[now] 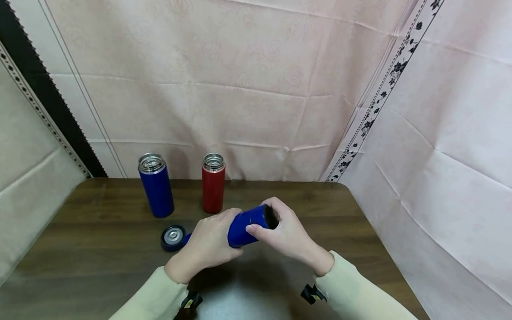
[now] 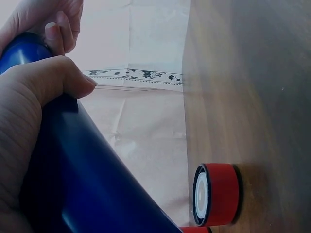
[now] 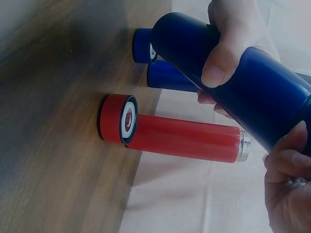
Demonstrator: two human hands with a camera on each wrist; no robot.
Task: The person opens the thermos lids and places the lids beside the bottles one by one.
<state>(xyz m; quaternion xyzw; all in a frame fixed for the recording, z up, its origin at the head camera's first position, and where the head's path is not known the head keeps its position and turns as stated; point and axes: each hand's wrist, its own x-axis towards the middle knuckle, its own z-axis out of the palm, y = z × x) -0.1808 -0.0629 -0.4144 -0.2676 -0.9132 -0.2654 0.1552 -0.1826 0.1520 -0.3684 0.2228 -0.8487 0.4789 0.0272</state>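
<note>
A blue bottle (image 1: 242, 230) is held tilted above the table, its black-topped end pointing up to the right. My left hand (image 1: 210, 238) wraps round the body with the thumb along its side. At the black-topped end, my right hand (image 1: 289, 231) grips with thumb and fingers on opposite sides. Left of the hands lies a blue lid (image 1: 173, 237) with its inside facing up. A red lid (image 3: 114, 119) also lies inside-up on the table, hidden behind the left hand in the head view.
Behind the hands stand an uncapped blue bottle (image 1: 157, 189) and an uncapped red bottle (image 1: 213, 186), both with bare steel necks. The wooden table (image 1: 100, 258) ends at a pale cloth backdrop (image 1: 240, 111), with more cloth hanging at both sides.
</note>
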